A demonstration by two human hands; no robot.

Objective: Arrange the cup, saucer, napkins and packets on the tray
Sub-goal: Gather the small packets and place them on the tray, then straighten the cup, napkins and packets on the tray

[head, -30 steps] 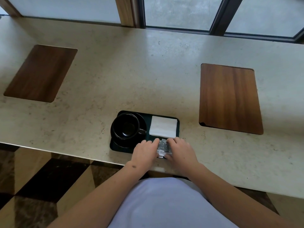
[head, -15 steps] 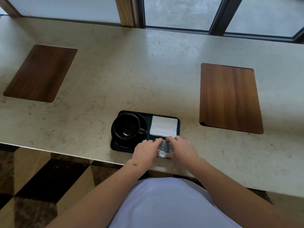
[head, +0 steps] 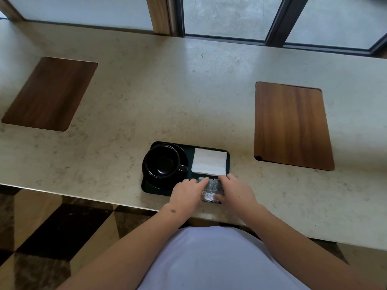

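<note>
A dark tray lies near the counter's front edge. On its left half a black cup stands on a black saucer, handle pointing right. White folded napkins fill the tray's far right corner. Grey-white packets lie in the near right corner. My left hand and my right hand rest on either side of the packets, fingers curled onto them. Part of the packets is hidden under my fingers.
The pale stone counter carries two inset wooden panels, one at the left and one at the right. A window frame runs along the back. The counter's front edge passes just below my wrists, with patterned floor beneath.
Both hands have stayed on the packets and shifted them slightly on the tray; fingers have crept a little toward the napkins. Cup, saucer and napkins have not moved.
</note>
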